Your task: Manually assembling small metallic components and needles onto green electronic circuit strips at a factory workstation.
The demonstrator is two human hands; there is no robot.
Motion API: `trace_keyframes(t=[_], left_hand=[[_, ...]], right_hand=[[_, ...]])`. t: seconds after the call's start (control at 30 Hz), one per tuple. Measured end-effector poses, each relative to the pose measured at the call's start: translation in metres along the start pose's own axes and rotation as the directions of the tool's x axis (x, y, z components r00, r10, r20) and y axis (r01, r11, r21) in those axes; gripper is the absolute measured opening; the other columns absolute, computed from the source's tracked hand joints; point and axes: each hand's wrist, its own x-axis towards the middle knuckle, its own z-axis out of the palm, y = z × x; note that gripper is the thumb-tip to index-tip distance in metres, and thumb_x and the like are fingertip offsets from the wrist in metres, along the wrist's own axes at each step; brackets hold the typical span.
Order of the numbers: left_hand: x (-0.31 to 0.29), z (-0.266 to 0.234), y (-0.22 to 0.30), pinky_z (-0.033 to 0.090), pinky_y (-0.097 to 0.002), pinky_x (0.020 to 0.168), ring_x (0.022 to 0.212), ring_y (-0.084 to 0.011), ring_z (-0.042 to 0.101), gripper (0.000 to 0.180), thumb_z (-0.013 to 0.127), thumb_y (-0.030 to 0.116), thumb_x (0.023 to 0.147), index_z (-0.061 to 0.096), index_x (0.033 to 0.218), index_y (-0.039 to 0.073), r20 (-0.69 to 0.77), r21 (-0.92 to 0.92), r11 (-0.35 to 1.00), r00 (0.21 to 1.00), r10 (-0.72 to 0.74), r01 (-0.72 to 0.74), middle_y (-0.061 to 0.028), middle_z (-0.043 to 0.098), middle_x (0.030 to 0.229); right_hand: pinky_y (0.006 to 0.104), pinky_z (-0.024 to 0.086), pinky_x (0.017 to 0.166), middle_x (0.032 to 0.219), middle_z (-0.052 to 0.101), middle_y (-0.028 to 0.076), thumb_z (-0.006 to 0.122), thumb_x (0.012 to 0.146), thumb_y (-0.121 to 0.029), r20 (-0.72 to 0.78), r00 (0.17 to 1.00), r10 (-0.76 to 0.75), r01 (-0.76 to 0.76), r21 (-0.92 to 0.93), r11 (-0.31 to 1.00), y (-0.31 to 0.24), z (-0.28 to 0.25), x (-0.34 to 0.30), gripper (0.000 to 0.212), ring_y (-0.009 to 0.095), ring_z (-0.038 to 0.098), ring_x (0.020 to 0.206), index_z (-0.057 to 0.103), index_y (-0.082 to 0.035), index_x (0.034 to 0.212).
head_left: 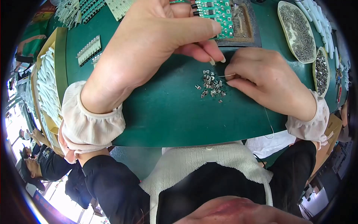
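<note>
My left hand (145, 48) is closed on a panel of green circuit boards (223, 18), thumb on top, at the far edge of the table. Black parts stick out from the panel's left side. Closed in a pinch, my right hand (261, 72) holds a thin silvery wire (226, 75), whose tip points left over the pile. The same wire trails below this hand toward the near table edge. Under the tip lies a loose pile of small bent metal clips (212, 86), touched by neither hand. The fingers behind the panel are partly hidden.
Beyond my hands sits a dark tray (255, 33) with brown residue. At the right stand an oval dish of metal pins (296, 33) and a smaller dish of metal pieces (321, 71). A yellow box (61, 41) of white tubes and several boards (89, 50) are on the left.
</note>
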Motion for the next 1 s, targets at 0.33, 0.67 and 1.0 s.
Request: trace_keyframes(t=[0.33,0.67,1.0], left_hand=[[0.031,0.039,0.041,0.059,-0.0265,0.072,0.083,-0.0186,0.072,0.041,0.063,0.0,0.093,0.047,0.131,-0.002,-0.598,-0.329,0.539,0.271,-0.754,0.775,-0.0118,0.069,0.104],[0.019,0.038,0.029,0.056,-0.0228,0.077,0.092,-0.013,0.069,0.033,0.063,0.0,0.095,0.055,0.127,-0.003,-0.532,-0.259,0.525,0.334,-0.778,0.811,-0.0086,0.07,0.112],[0.024,0.036,0.037,0.057,-0.0237,0.077,0.091,-0.0185,0.072,0.035,0.061,0.001,0.096,0.053,0.13,-0.003,-0.472,-0.379,0.452,0.251,-0.845,0.808,-0.0109,0.07,0.114]], right_hand=[[0.0218,0.047,0.055,0.084,0.067,0.005,0.069,0.079,0.007,-0.177,0.956,0.232,-0.179,0.272,0.945,-0.009,-0.018,0.001,0.014,0.012,0.066,0.074,0.069,0.0,0.092],[0.016,0.044,0.051,0.094,0.071,0.005,0.066,0.09,0.003,-0.14,0.851,0.507,-0.375,0.513,0.772,-0.007,-0.024,-0.003,0.016,0.009,0.068,0.079,0.064,-0.003,0.105],[0.0177,0.044,0.067,0.097,0.061,0.002,0.07,0.085,0.006,-0.282,0.918,0.279,-0.205,0.264,0.942,-0.001,-0.018,0.0,0.018,0.006,0.059,0.085,0.066,0.0,0.101]])
